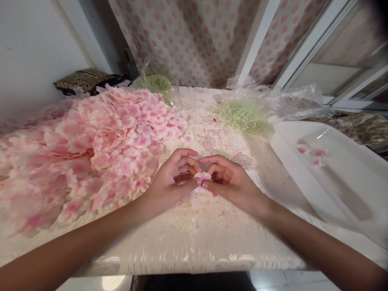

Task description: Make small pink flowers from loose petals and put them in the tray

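Between my two hands, above the middle of the table, is a small pink and white artificial flower (202, 178). My left hand (178, 178) pinches it from the left, its thumb against the petals and its other fingers curled behind. From the other side my right hand (228, 180) grips the same flower, thumb tip near its pink centre. The fingers partly cover the bloom, and what lies behind it is hidden. A big heap of pink artificial flowers (112, 137) spreads over the table to the left of my left hand.
On the right stands a white tray (291, 178) with a few loose flowers (315, 155) in it. Pale green stringy strands (244, 115) lie at the back beside clear plastic wrapping (294, 99). Farther left are a bag of green material (157, 83) and a patterned bag (85, 79).
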